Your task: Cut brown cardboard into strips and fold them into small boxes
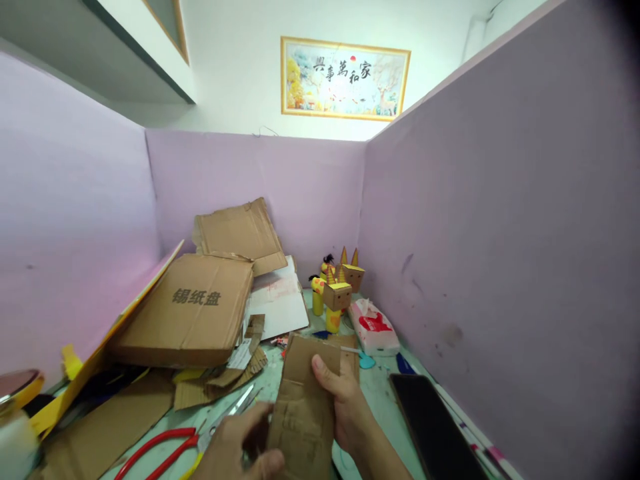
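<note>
Plain brown cardboard piece (305,407), red-handled scissors (165,448)

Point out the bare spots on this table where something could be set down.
Bare green table shows between the cardboard piece held by both hands, left hand, right hand, and the black phone. A thinner strip lies near the red-handled scissors. The left side is crowded with cardboard boxes; the tissue pack and paper figures fill the back.

Bright up top, kinda murky down low

Light looks strongest on the white wall (240,67) in the upper middle, nearly washed out, while the purple partitions (500,233) stay soft and even. Heavy wide-angle warp bends the edges, and the upper right corner goes dark with vignetting. The hands (345,407) at the bottom are a bit blurry, with faint soft shadows under the cardboard pile (190,313).
</note>
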Available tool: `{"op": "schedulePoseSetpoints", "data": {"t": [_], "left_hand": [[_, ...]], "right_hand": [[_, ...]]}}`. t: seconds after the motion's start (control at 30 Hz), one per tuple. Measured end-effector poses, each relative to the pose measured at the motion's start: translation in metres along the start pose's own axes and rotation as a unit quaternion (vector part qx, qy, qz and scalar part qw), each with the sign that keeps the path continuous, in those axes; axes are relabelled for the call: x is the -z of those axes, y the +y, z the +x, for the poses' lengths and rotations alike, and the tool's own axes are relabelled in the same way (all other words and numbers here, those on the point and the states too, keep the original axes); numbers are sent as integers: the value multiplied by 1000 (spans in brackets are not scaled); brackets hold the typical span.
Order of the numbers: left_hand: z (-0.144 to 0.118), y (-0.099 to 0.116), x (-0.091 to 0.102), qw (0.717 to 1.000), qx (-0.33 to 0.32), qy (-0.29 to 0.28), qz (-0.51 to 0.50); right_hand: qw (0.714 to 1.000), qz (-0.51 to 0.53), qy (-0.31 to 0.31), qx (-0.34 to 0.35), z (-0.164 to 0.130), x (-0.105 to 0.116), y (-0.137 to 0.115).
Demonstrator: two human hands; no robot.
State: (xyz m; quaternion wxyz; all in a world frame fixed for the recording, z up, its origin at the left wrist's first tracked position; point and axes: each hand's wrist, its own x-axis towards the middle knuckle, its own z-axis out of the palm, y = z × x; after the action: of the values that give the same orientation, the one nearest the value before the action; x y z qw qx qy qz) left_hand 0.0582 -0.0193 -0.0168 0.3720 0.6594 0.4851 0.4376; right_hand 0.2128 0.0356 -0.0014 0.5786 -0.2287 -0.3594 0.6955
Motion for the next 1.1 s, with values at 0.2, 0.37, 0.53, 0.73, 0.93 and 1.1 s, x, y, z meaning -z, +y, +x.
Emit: {"op": "schedulePoseSetpoints", "data": {"t": [0.2,0.37,0.53,0.73,0.93,1.1], "left_hand": [[2,20,2,988,19,143,-62],[-2,19,-9,984,48,169,-30],[-4,15,-15,973,75,217,-5],[-1,16,-20,967,68,243,20],[10,12,-6,960,34,263,88],[28,0,12,950,63,302,45]], "right_hand": [[986,-89,-130,-52,-16,-13,17],[985,-119,-116,-38,-20,-15,26],[993,-64,-64,-73,-24,-16,30],[993,-25,-69,-92,-25,-19,32],[986,-68,-118,-95,-17,-17,28],[969,-126,-116,-176,-14,-11,35]]}}
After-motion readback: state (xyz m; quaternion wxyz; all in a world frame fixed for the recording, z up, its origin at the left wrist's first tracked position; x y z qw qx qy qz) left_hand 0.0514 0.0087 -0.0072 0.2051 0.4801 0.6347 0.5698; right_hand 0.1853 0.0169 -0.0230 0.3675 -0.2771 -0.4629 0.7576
